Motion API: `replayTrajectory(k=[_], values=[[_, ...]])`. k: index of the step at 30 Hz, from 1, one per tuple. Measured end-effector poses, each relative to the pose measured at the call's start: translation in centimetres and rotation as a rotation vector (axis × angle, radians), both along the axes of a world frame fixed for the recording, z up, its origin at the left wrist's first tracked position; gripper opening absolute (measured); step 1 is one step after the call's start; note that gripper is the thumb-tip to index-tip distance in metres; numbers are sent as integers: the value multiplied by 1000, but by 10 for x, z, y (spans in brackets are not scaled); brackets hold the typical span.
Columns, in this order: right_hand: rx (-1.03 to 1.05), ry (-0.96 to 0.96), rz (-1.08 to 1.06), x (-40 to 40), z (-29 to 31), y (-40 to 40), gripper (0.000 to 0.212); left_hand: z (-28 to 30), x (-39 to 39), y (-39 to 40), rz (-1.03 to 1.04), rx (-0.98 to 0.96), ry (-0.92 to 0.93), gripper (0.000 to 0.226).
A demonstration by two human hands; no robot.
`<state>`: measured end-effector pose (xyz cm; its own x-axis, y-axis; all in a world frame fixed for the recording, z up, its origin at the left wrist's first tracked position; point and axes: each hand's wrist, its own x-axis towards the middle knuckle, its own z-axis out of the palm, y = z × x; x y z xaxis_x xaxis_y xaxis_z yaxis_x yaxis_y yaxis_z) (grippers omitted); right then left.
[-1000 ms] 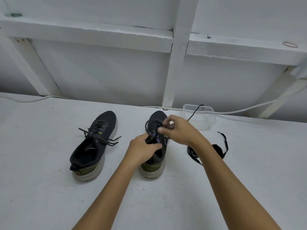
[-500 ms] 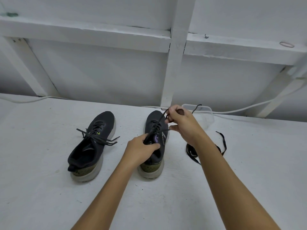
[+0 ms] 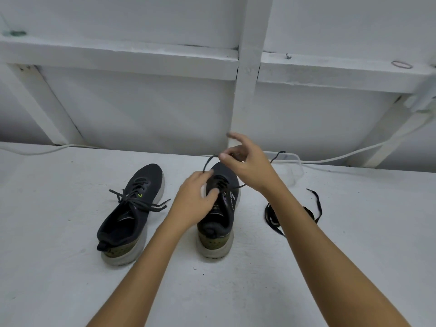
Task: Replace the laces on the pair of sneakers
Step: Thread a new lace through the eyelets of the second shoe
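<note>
Two dark sneakers with pale soles stand toe-away on the white surface. The left sneaker (image 3: 132, 208) has its lace tied in a bow. My left hand (image 3: 195, 199) rests on the tongue of the right sneaker (image 3: 221, 220), fingers curled on its lacing. My right hand (image 3: 247, 166) is raised above that shoe's toe and pinches its dark lace (image 3: 208, 162), which runs in a loop down to my left fingers. One finger of my right hand sticks up. A loose bundle of black laces (image 3: 273, 215) lies to the right, partly behind my right forearm.
A clear plastic container (image 3: 295, 171) sits behind my right hand near the wall. A white cable (image 3: 354, 154) runs along the back edge of the surface. White beams and a ledge rise behind, with a rubber band (image 3: 402, 64) on the ledge.
My right hand has risen and moved away from the shoe, drawing the lace out into a longer loop. My left hand has shifted slightly up the tongue.
</note>
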<state>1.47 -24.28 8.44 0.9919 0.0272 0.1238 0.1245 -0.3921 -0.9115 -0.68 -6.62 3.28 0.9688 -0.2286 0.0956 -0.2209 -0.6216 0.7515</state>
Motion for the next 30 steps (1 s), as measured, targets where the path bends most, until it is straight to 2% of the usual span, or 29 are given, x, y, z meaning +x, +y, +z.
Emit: replayTrajectory(k=[3, 6, 8, 11, 13, 16, 18, 21, 27, 30], values=[[-42, 8, -43, -3, -8, -7, 88, 0, 7, 9, 121, 25, 105, 58], [-98, 45, -71, -8, -21, -17, 98, -6, 12, 15, 231, 91, 320, 69], [-195, 98, -61, -11, -30, -23, 85, -13, 13, 19, 245, 168, 394, 59], [-441, 178, 6, -12, -42, -29, 48, -21, 10, 21, 226, 257, 359, 44], [-531, 207, 40, -13, -48, -30, 37, -19, 8, 17, 250, 214, 254, 33], [-574, 228, 49, -14, -48, -28, 27, -6, 6, 7, 201, 40, 129, 19], [-627, 223, 49, -13, -48, -27, 21, 0, 5, 3, 132, -19, 134, 16], [-688, 208, 44, -11, -49, -25, 17, 0, 6, 3, 72, 41, 158, 24], [-685, 148, 22, -10, -40, -23, 18, 3, 6, 7, 106, 85, 145, 8], [-680, 131, 23, -8, -31, -21, 21, 2, 3, 6, 172, 136, 130, 19]])
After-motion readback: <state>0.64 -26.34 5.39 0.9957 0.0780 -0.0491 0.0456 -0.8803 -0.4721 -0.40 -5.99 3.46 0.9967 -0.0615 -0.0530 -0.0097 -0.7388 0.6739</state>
